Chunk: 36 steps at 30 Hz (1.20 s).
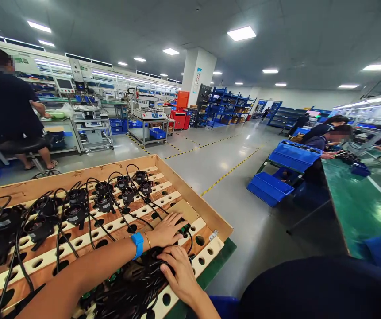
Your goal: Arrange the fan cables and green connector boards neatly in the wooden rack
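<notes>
Both bare hands work over a wooden crate fitted with perforated slats, sorting through its cabled parts. The left hand (blue wristband, thin bracelet) lies half-open across a black cable, reaching a small dark plug; whether it grips is unclear. The right hand sits curled on a tangled black cable bundle at the crate's near end, also maybe not gripping. Round black cabled units sit in rows in the slat holes, farther in. Off right, a seated co-worker works at a green tabletop beside blue bins.
</notes>
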### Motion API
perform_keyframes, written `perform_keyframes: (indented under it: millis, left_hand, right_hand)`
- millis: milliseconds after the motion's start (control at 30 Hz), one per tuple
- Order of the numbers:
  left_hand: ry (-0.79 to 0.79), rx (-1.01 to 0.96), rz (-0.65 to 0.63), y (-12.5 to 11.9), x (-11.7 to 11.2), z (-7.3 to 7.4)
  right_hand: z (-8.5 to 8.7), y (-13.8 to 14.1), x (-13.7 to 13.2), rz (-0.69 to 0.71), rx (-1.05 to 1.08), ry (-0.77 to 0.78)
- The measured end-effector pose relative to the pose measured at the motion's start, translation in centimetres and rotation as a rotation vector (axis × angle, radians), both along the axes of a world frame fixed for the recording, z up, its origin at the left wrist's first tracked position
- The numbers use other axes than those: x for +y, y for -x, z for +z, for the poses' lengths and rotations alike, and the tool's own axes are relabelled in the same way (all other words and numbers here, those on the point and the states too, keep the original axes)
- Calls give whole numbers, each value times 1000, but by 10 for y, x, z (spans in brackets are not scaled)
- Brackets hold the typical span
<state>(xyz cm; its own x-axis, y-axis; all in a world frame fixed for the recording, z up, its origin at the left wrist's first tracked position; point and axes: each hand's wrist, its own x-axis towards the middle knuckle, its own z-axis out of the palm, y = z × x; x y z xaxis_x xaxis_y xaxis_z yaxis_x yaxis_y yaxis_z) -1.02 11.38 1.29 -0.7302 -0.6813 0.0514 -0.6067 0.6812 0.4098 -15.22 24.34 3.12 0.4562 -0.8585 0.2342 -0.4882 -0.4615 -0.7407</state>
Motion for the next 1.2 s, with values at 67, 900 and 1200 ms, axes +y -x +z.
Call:
perform_keyframes:
  millis: [67, 900, 1200]
  left_hand:
    - [31, 28, 213, -3, 6, -3]
    - [134, -104, 580, 30, 18, 10]
    - [34, -106, 579, 28, 18, 19]
  right_hand:
    - [1, 21, -7, -73, -70, -49]
    - [23, 52, -170, -168, 471, -807]
    - [27, 45, -186, -38, 682, -820]
